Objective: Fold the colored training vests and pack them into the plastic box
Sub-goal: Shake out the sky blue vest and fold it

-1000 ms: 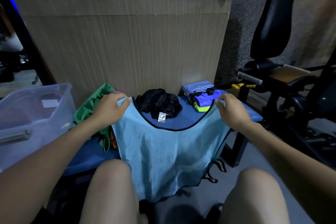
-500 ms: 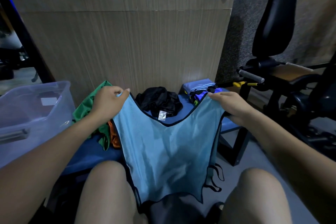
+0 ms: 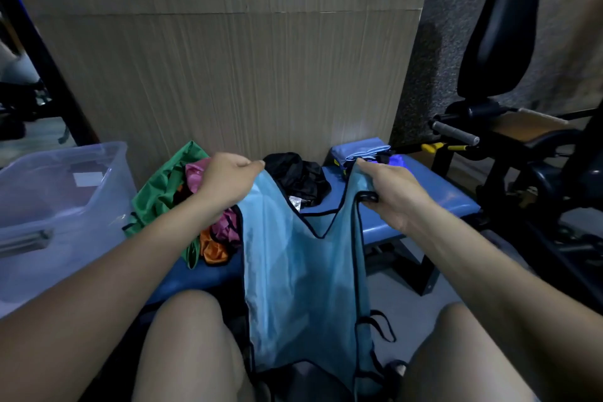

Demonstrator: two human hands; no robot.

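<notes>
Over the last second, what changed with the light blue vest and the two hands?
Both hands drew closer together: the left hand and right hand still pinch the shoulder straps of the light blue vest, which went from spread wide to narrow and hanging between the knees. Nothing was let go. The plastic box, the black vest and the green, pink and orange pile stayed put.
</notes>
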